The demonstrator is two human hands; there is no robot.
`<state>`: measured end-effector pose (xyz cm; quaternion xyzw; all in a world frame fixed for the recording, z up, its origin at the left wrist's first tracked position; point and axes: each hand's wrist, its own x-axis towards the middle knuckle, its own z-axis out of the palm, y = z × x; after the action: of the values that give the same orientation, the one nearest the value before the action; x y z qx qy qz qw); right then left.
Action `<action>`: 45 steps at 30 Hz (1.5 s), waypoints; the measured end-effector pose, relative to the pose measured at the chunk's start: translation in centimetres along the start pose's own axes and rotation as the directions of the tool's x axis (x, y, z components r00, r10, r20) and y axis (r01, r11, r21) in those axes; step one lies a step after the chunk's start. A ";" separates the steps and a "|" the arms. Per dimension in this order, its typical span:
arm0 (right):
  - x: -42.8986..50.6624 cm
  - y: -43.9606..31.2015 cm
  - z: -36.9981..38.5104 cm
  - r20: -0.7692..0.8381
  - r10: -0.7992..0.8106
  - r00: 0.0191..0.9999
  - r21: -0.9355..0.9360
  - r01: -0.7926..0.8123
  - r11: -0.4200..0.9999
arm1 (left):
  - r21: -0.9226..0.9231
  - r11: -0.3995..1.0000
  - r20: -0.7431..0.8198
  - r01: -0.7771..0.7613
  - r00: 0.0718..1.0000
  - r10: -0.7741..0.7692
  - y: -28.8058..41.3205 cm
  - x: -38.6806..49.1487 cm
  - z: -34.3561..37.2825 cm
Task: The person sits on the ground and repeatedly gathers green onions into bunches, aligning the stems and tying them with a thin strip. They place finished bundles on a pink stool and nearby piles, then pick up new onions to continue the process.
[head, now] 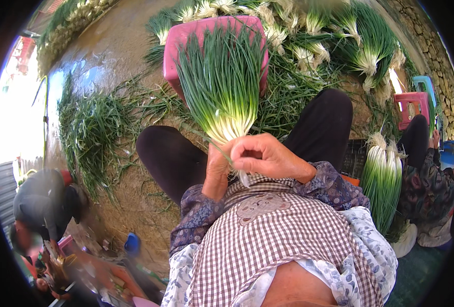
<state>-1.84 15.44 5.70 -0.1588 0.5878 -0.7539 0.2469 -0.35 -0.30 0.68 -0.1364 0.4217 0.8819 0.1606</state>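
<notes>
A large bunch of green onions [223, 80] fans out in front of me, its green tops resting over a pink plastic stool [170, 61]. My left hand [216, 169] grips the bunch near its white root end, just above my lap. Beside it, my right hand [271, 157] has thumb and forefinger brought together on a single thin green onion stalk [222, 152], whose pale end [244, 179] hangs below the fingers. The roots of the bunch are mostly hidden behind both hands.
Trimmed green leaves [96, 134] litter the wet floor around the stool. More green onion bunches [369, 53] lie beyond it, and another bunch [382, 180] is at my right. One person [46, 203] bends over at left; another [426, 180] sits at right near a red stool [409, 98].
</notes>
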 end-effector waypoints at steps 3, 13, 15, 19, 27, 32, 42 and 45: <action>3.0 0.5 -1.5 -0.266 -0.211 0.940 -0.613 0.004 0.790 | 0.089 0.994 0.049 0.069 0.996 -0.074 -1.5 2.6 -1.7; 3.9 2.1 -1.9 -0.015 -0.054 0.998 -0.405 0.044 0.913 | -0.009 1.000 -0.013 0.021 1.000 -0.021 -2.3 1.9 -1.9; 1.5 -1.2 -2.3 -0.053 0.002 0.999 -0.220 -0.013 0.975 | 0.000 0.998 0.008 0.070 0.998 -0.070 -1.4 1.8 -1.7; -3.9 -4.7 -6.9 -0.626 -0.328 0.707 0.176 0.538 0.824 | -0.017 0.997 0.105 0.077 0.992 -0.075 -1.5 3.2 -2.2; -2.9 2.7 -8.6 -0.697 0.111 0.708 0.050 -0.107 0.993 | -0.168 0.971 0.043 0.171 0.985 -0.166 0.0 0.9 -1.7; 1.9 6.0 -7.8 -0.665 0.154 0.731 0.000 -0.206 0.979 | -0.130 0.969 0.038 0.208 0.978 -0.205 -0.6 0.5 -2.8; -0.8 6.5 -12.2 -0.965 0.084 0.246 0.178 0.389 0.904 | -0.182 0.972 0.002 0.149 0.988 -0.151 -0.8 0.1 -2.7; -1.5 7.9 -10.5 -0.871 0.296 0.393 0.381 0.157 0.911 | -0.162 0.972 0.021 0.169 0.986 -0.168 -1.3 0.5 -2.7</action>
<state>-4.72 23.28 -4.56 0.3617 0.4625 -0.8074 -0.0579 -0.05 -1.56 -2.01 -0.1811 0.3345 0.8971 0.2247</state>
